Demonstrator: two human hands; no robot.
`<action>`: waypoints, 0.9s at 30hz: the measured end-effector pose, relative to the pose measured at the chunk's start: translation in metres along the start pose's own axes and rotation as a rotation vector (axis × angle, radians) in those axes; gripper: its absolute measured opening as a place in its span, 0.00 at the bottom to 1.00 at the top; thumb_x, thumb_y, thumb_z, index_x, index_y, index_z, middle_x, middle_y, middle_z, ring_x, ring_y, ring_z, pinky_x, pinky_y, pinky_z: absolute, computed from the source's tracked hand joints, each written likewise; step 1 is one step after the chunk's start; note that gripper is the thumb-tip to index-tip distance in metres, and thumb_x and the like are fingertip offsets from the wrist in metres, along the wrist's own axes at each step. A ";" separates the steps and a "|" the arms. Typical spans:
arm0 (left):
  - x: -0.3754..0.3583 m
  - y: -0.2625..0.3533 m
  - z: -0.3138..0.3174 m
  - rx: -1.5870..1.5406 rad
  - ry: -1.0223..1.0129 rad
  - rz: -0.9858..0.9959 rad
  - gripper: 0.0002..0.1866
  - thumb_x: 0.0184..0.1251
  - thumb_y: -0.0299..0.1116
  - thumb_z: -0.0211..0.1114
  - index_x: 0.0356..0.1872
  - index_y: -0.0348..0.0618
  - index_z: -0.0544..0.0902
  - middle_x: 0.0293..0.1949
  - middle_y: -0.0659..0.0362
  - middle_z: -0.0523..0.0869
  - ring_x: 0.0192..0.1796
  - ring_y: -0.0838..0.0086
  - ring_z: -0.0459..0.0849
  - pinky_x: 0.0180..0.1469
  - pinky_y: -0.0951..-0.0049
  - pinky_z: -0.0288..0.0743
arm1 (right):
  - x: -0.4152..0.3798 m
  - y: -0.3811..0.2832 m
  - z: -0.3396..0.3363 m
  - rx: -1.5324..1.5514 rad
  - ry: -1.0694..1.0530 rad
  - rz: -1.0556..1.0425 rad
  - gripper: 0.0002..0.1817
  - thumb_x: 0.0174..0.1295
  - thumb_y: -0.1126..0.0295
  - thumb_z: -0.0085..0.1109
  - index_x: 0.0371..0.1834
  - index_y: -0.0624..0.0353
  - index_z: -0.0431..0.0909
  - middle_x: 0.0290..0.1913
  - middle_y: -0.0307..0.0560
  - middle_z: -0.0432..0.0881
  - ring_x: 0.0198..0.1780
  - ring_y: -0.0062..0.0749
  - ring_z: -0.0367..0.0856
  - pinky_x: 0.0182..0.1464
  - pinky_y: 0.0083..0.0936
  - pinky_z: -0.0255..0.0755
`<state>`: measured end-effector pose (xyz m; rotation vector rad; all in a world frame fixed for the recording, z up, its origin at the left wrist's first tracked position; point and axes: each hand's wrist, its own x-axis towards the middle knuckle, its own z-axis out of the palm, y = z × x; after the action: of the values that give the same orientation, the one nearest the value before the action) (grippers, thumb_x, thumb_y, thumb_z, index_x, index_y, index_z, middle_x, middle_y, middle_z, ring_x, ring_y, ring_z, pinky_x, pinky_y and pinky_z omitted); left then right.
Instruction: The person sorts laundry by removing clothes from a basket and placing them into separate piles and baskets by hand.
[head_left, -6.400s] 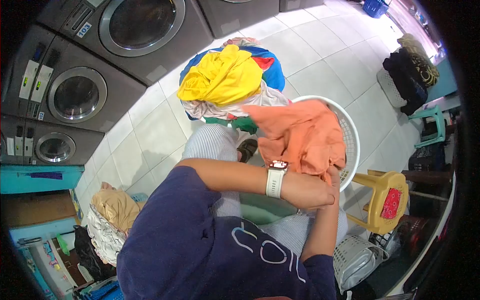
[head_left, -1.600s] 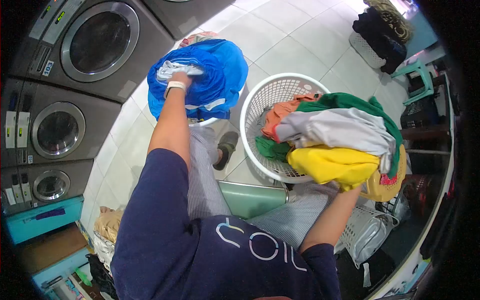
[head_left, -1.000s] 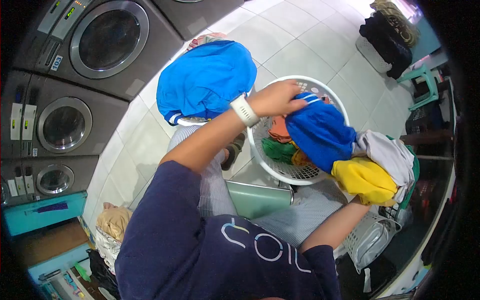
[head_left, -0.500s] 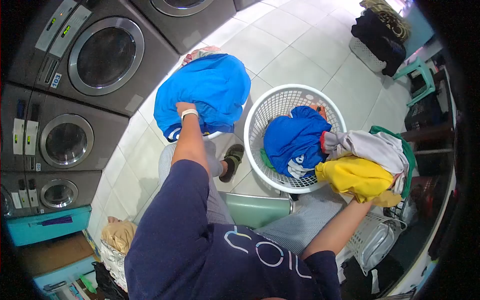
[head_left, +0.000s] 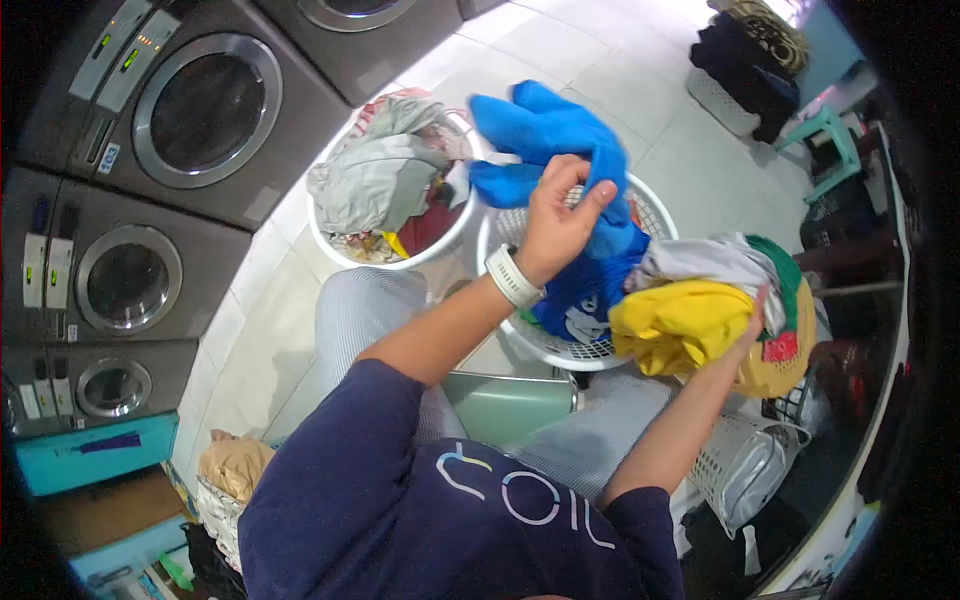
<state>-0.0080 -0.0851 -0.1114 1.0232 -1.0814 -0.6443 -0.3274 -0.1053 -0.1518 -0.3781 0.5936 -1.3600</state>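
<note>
Pale floor tiles (head_left: 590,60) fill the laundry room, with grey front-loading washing machines (head_left: 200,110) stacked along the left wall. From my remote seat I see the left hand (head_left: 560,215), a white watch on its wrist, gripping a bright blue garment (head_left: 545,135) lifted above the white plastic mesh laundry basket (head_left: 560,350). More blue cloth lies inside that basket, under the hand. The right hand (head_left: 755,315) presses against a bundle of yellow, grey and green clothes (head_left: 715,300) held just right of the basket; its fingers are mostly hidden, so I cannot tell how they close. A second round white basket of grey and mixed clothes (head_left: 385,185) sits on the floor just beside the first, nearer the machines.
</note>
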 end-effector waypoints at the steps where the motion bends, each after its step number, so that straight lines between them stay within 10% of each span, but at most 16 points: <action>1: -0.005 0.003 0.014 -0.030 -0.042 0.047 0.10 0.63 0.34 0.65 0.38 0.38 0.78 0.36 0.64 0.78 0.40 0.83 0.73 0.46 0.79 0.68 | 0.001 0.010 0.004 -0.065 0.028 0.010 0.36 0.54 0.57 0.63 0.64 0.61 0.63 0.61 0.54 0.69 0.59 0.40 0.69 0.61 0.32 0.64; 3: -0.017 0.013 0.037 -0.514 -0.162 -0.407 0.11 0.64 0.33 0.62 0.42 0.37 0.77 0.41 0.58 0.77 0.44 0.75 0.74 0.51 0.77 0.66 | 0.000 0.028 0.007 -0.231 0.102 0.028 0.35 0.53 0.56 0.64 0.61 0.62 0.66 0.58 0.54 0.72 0.56 0.38 0.71 0.59 0.31 0.65; 9: -0.056 0.003 0.086 0.108 -0.396 -0.186 0.12 0.61 0.31 0.63 0.41 0.33 0.76 0.38 0.51 0.77 0.43 0.66 0.76 0.48 0.68 0.69 | -0.027 0.057 0.038 -1.288 -0.033 0.459 0.33 0.48 0.55 0.67 0.53 0.67 0.74 0.48 0.51 0.81 0.46 0.35 0.78 0.51 0.28 0.71; 11: -0.052 0.003 0.087 0.217 -0.436 -0.007 0.10 0.59 0.29 0.63 0.39 0.35 0.77 0.36 0.50 0.76 0.40 0.61 0.77 0.46 0.66 0.70 | -0.029 0.067 0.044 -1.183 -0.483 0.063 0.27 0.51 0.55 0.64 0.48 0.65 0.77 0.48 0.49 0.80 0.48 0.36 0.77 0.52 0.29 0.70; 12: -0.054 0.014 0.092 0.193 -0.473 -0.001 0.10 0.59 0.29 0.63 0.39 0.35 0.77 0.36 0.50 0.76 0.40 0.61 0.77 0.46 0.66 0.70 | -0.032 0.071 0.050 -1.318 -0.376 0.150 0.27 0.52 0.55 0.63 0.51 0.62 0.75 0.50 0.49 0.79 0.50 0.37 0.76 0.54 0.30 0.69; 16: -0.067 0.066 0.101 0.613 -0.686 0.216 0.07 0.56 0.27 0.64 0.34 0.37 0.76 0.32 0.50 0.74 0.35 0.58 0.75 0.38 0.66 0.69 | -0.012 0.156 0.003 -0.103 -0.230 0.123 0.28 0.53 0.62 0.63 0.57 0.56 0.69 0.52 0.48 0.75 0.56 0.36 0.72 0.56 0.32 0.69; 21: -0.078 0.092 0.101 0.621 -0.719 0.503 0.05 0.53 0.24 0.64 0.30 0.38 0.77 0.33 0.52 0.75 0.38 0.54 0.73 0.43 0.59 0.65 | -0.021 0.149 0.000 0.220 0.064 0.232 0.32 0.51 0.63 0.67 0.59 0.55 0.66 0.53 0.49 0.74 0.58 0.34 0.70 0.59 0.32 0.66; 24: -0.075 0.090 0.079 0.664 -0.745 0.390 0.26 0.48 0.43 0.71 0.47 0.42 0.77 0.52 0.46 0.70 0.56 0.52 0.68 0.58 0.55 0.59 | -0.035 0.106 0.019 -0.452 0.132 -0.249 0.37 0.48 0.59 0.70 0.61 0.57 0.65 0.55 0.49 0.74 0.59 0.34 0.70 0.62 0.30 0.62; 26: -0.069 0.071 0.057 0.703 -0.719 0.440 0.61 0.31 0.63 0.73 0.69 0.45 0.56 0.70 0.42 0.48 0.72 0.52 0.48 0.70 0.57 0.46 | -0.056 0.052 0.054 -0.759 0.084 -0.176 0.38 0.45 0.60 0.72 0.61 0.58 0.68 0.55 0.46 0.76 0.58 0.33 0.71 0.63 0.28 0.62; 27: -0.065 0.062 0.045 0.703 -0.725 0.448 0.61 0.31 0.63 0.73 0.69 0.45 0.56 0.70 0.42 0.48 0.72 0.52 0.48 0.70 0.57 0.46 | -0.057 0.050 0.044 -0.754 0.088 -0.183 0.38 0.45 0.60 0.72 0.61 0.58 0.68 0.55 0.46 0.76 0.58 0.33 0.71 0.63 0.28 0.62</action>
<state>-0.0765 -0.0209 -0.0756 1.0917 -2.2042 -0.2484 -0.2668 -0.0442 -0.1355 -1.0014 1.1669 -1.2903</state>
